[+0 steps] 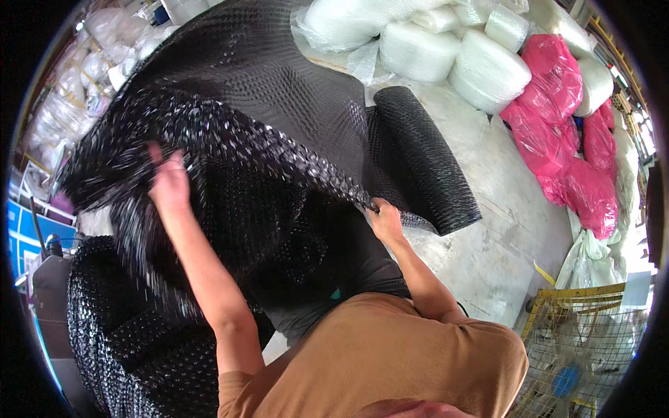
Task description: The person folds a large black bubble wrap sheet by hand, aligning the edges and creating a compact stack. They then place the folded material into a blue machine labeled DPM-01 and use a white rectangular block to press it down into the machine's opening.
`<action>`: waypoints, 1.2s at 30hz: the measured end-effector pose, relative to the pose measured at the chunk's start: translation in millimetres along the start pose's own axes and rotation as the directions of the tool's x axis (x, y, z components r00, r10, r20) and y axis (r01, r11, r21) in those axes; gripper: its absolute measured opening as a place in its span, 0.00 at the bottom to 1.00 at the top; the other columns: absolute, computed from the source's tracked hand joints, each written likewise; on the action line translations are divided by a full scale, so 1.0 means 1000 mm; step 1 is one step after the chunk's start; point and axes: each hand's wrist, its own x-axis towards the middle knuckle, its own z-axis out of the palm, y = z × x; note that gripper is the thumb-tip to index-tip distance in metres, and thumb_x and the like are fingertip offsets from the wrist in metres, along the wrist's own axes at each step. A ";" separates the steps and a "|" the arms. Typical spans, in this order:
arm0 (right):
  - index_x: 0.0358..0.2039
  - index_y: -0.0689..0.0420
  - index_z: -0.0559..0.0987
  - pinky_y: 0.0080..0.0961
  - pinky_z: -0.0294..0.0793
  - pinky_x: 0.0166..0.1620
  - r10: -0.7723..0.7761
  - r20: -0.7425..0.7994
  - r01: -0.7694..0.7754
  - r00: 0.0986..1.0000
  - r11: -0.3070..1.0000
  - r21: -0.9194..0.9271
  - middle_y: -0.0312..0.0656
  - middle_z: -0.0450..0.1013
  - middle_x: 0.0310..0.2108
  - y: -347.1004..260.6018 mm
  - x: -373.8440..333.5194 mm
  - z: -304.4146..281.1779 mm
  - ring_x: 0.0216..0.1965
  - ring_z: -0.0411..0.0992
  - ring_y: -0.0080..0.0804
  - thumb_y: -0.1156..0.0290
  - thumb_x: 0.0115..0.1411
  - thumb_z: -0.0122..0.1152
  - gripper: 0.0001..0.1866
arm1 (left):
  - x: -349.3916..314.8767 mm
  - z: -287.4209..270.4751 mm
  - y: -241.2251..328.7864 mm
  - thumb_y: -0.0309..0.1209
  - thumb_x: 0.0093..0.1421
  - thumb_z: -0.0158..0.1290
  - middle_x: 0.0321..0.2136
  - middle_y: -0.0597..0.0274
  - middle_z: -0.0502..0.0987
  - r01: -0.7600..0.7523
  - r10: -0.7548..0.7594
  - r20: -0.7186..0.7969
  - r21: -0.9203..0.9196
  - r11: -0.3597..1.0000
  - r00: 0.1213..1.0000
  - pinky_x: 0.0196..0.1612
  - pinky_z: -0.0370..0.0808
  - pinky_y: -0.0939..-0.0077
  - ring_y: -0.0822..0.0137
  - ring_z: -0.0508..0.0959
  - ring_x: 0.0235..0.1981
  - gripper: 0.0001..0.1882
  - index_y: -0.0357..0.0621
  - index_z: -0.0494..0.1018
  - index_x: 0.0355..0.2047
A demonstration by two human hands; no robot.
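Note:
A wide sheet of black bubble wrap [272, 90] spreads in front of me and drapes over my legs, with a folded-over edge running diagonally across it. My right hand [385, 219] is closed on that edge, near the middle of the view. My left hand [169, 182] is at the left part of the sheet, against its shiny bubbled folds. Motion smears its fingers, so whether they grip the wrap is unclear. Just beyond my right hand, a black bubble wrap roll [428, 164] lies on the floor, joined to the sheet as far as I can see.
More black bubble wrap [139, 341] is heaped at lower left. Clear bubble wrap rolls [488, 70] line the far side of the concrete floor [505, 244]. Pink plastic-wrapped bundles [550, 125] lie at right, above a yellow-edged wire cage [571, 348]. Clear plastic bags [97, 63] pile up far left.

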 end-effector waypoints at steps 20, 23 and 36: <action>0.68 0.56 0.67 0.48 0.61 0.66 -0.576 -0.179 0.596 0.798 0.798 0.092 0.50 0.66 0.64 -0.159 -0.035 -0.016 0.61 0.65 0.51 0.71 0.44 0.78 0.49 | -0.132 -0.005 0.156 0.33 0.67 0.61 0.46 0.55 0.81 0.650 -0.233 0.669 -0.742 -0.162 0.706 0.52 0.80 0.59 0.59 0.82 0.45 0.19 0.32 0.77 0.52; 0.71 0.63 0.59 0.49 0.59 0.67 -0.435 -0.123 0.433 0.892 0.900 -0.043 0.55 0.65 0.65 -0.117 -0.031 -0.016 0.64 0.64 0.55 0.70 0.39 0.81 0.58 | -0.089 -0.054 0.144 0.34 0.68 0.59 0.52 0.56 0.80 0.492 -0.330 0.523 -0.852 -0.179 0.786 0.57 0.77 0.57 0.59 0.81 0.50 0.20 0.33 0.76 0.56; 0.48 0.62 0.81 0.40 0.76 0.47 0.022 -0.208 0.011 0.978 0.988 0.152 0.59 0.80 0.37 0.058 0.017 -0.025 0.41 0.81 0.53 0.78 0.52 0.57 0.21 | -0.113 0.052 -0.019 0.70 0.65 0.43 0.62 0.42 0.72 0.743 0.022 0.749 -0.653 -0.151 0.662 0.54 0.79 0.52 0.46 0.79 0.54 0.50 0.37 0.59 0.70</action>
